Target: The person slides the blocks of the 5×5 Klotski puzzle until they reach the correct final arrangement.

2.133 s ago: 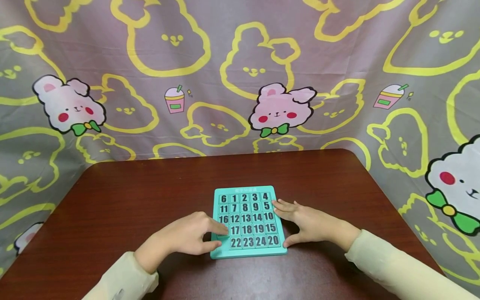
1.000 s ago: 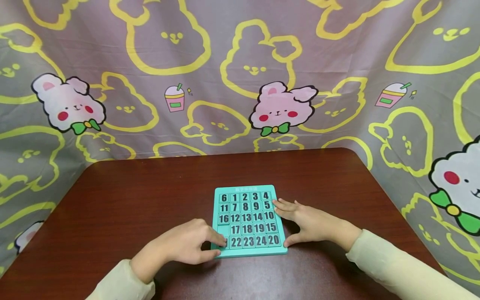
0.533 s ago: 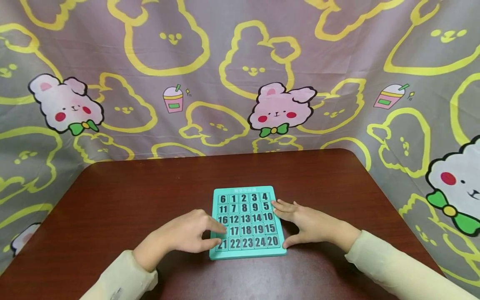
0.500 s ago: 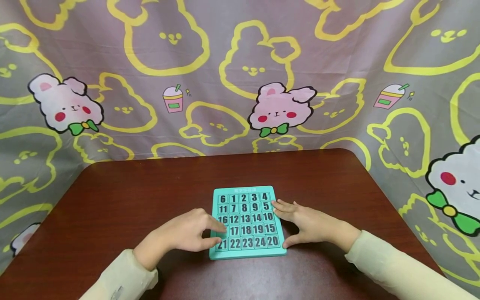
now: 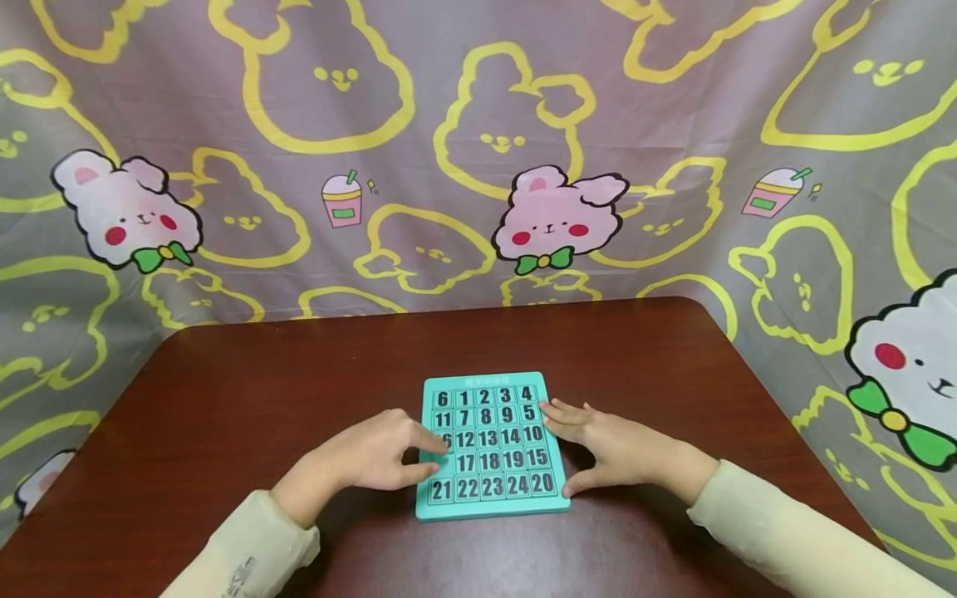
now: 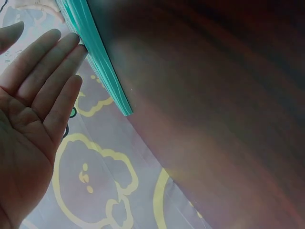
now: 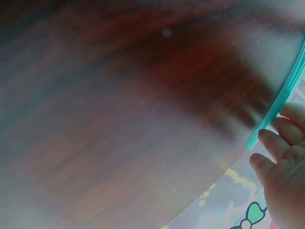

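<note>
A turquoise number slide puzzle (image 5: pixel 493 508) lies flat on the table, its numbered tiles in a five-by-five grid. My left hand (image 5: pixel 377 453) reaches over its left edge, the index fingertip at the lower edge of tile 16 (image 5: pixel 449 437), partly covering it. Below that tile is an uncovered slot (image 5: pixel 446 467), and tile 21 (image 5: pixel 442 490) sits in the bottom left corner. My right hand (image 5: pixel 616 448) rests along the right side, fingertips at the upper edge and thumb by the lower corner. In the left wrist view, several fingers extend straight beside the puzzle's edge (image 6: pixel 102 62).
The dark brown wooden table (image 5: pixel 299 365) spreads around the puzzle. A grey curtain (image 5: pixel 419 166) with yellow outlines and printed rabbits hangs behind the table and at both sides.
Tile 21 has slid down into the bottom left corner under my left index finger. That finger has since moved up across the slot to tile 16. My right hand stays put.
</note>
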A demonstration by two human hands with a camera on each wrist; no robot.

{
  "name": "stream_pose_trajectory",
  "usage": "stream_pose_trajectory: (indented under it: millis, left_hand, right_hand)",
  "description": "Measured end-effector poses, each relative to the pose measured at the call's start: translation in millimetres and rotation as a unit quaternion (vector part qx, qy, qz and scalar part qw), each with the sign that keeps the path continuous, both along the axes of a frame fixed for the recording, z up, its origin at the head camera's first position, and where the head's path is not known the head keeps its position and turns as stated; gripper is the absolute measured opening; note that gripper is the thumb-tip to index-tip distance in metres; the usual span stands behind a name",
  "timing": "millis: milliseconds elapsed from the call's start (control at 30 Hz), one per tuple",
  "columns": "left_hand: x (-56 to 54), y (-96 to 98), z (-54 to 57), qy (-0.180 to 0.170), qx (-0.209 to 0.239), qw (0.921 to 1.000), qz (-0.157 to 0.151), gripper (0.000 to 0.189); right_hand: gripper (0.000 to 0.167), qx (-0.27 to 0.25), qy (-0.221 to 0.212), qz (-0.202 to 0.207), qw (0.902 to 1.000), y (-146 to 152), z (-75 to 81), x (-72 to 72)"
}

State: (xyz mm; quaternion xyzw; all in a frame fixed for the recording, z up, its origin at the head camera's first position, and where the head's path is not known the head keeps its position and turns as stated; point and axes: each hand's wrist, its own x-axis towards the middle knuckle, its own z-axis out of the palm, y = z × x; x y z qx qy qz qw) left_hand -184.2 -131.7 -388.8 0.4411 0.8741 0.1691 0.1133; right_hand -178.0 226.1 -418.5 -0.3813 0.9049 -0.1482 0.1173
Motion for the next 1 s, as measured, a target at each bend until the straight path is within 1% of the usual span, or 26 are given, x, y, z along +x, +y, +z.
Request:
stream_pose_trajectory:
  millis: [267,567,800,900,1000]
  left_hand:
    - [4.3,-0.6,-1.5,-0.004,-0.001,1.0,0.002,0.029]
    - [11.3,-0.3,-2.4,-0.025,0.011,0.9995,-0.013,0.026]
    - [18.8,-0.2,-0.2,-0.029,0.018,0.9991,-0.024,0.024]
    - [19.5,0.0,1.3,-0.033,0.019,0.999,-0.023,0.023]
    - [18.6,-0.6,2.3,-0.025,0.021,0.9992,-0.023,0.022]
  right_hand:
    - [0.098,0.0,-0.005,-0.001,1.0,0.8,0.7,0.0]
    - [0.099,0.001,0.002,0.0,1.0,1.9,-1.7,-1.3]
    - [0.099,0.002,0.003,0.001,1.0,1.8,-2.1,-1.7]
    - [0.099,0.001,0.004,0.002,1.0,1.2,-1.9,-1.2]
    - [0.099,-0.001,0.004,0.005,1.0,0.5,-2.1,-0.7]
